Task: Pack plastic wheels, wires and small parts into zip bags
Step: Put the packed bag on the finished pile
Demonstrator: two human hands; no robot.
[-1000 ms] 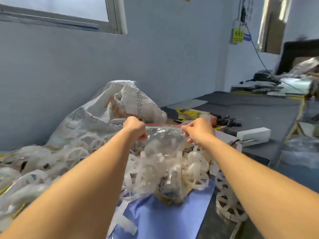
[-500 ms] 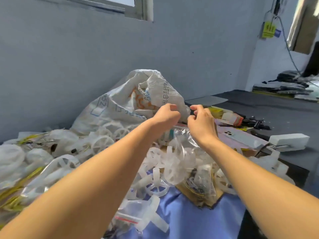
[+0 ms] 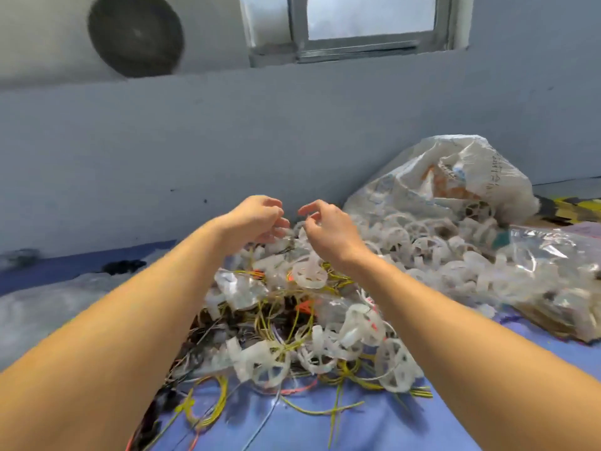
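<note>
The wheels are a milky, see-through white, tangled with yellow-green wires, black wires, a few orange-red pieces and a thin pink-red strand, all on a plain periwinkle-blue desk cover. The sack is translucent white with orange and blue print and dark lettering, the zip bag beside it is clear and glossy, and a yellow-and-black patch shows at the far right edge. The wall is flat grey-blue, the round disc on it dark charcoal, the window frame grey.
</note>
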